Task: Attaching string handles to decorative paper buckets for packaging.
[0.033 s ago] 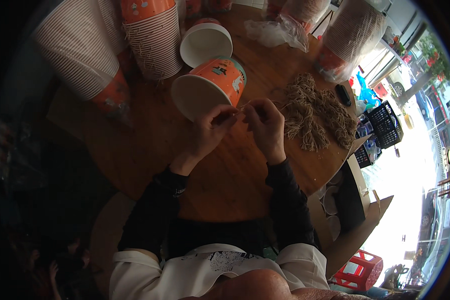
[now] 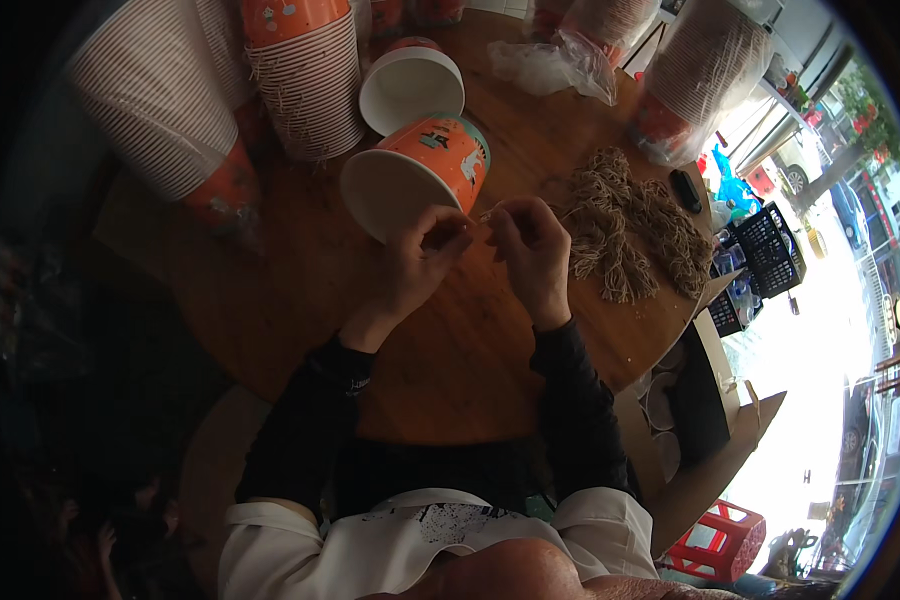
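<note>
An orange printed paper tub [image 2: 452,160] lies on its side on the wooden table, its white mouth facing left toward me. Just in front of it, my left hand [image 2: 418,262] is closed in a pinch, close to the tub's rim. My right hand [image 2: 534,262] pinches too, a short gap away. A thin piece of twine [image 2: 484,215] shows between the fingertips; how it runs inside the fingers is hidden. Right of my right hand lies a loose pile of brown twine [image 2: 610,225].
Tall stacks of paper tubs stand at the left [image 2: 160,100] and far right [image 2: 705,80], some in clear plastic. Another tub [image 2: 412,90] lies behind the orange one. A small black object [image 2: 685,190] sits beside the twine. An open cardboard box [image 2: 710,440] stands right of the table.
My fingertips have moved slightly apart. The orange tub has turned or shifted a little to the left.
</note>
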The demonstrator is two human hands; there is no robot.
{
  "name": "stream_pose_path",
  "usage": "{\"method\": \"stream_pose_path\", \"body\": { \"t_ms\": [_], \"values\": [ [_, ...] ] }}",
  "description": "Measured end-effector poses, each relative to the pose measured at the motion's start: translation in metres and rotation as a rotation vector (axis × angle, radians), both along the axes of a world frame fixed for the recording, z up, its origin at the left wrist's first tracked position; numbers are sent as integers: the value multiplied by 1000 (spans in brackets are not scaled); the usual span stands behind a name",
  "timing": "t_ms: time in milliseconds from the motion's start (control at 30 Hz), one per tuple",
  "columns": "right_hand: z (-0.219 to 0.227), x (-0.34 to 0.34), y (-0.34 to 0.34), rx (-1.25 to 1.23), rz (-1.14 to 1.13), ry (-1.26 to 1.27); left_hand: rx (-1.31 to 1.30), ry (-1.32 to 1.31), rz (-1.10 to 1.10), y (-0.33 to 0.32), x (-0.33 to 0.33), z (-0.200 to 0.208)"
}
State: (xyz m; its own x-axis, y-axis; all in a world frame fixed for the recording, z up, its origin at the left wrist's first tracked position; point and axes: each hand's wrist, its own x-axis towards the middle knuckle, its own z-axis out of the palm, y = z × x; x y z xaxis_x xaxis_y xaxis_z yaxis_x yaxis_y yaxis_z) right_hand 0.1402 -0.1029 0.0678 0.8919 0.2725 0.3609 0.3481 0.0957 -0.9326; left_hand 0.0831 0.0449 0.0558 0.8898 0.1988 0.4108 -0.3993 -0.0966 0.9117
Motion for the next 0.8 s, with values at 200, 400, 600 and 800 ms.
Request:
{"method": "stream_pose_path", "body": {
  "t_ms": [200, 400, 600, 800],
  "values": [
    [-2, -3, -4, 45, -48, -77, 351, -34, 139, 12, -3, 2],
    [10, -7, -3, -223, -186, -566, -515, 297, -286, 30, -4, 8],
    [11, -11, 4, -144, -12, -553, -342, 230, -196, 11, -8, 12],
    [6, -9, 2, -142, -8, -398, -138, 195, -190, 4, -16, 19]
  ]
}}
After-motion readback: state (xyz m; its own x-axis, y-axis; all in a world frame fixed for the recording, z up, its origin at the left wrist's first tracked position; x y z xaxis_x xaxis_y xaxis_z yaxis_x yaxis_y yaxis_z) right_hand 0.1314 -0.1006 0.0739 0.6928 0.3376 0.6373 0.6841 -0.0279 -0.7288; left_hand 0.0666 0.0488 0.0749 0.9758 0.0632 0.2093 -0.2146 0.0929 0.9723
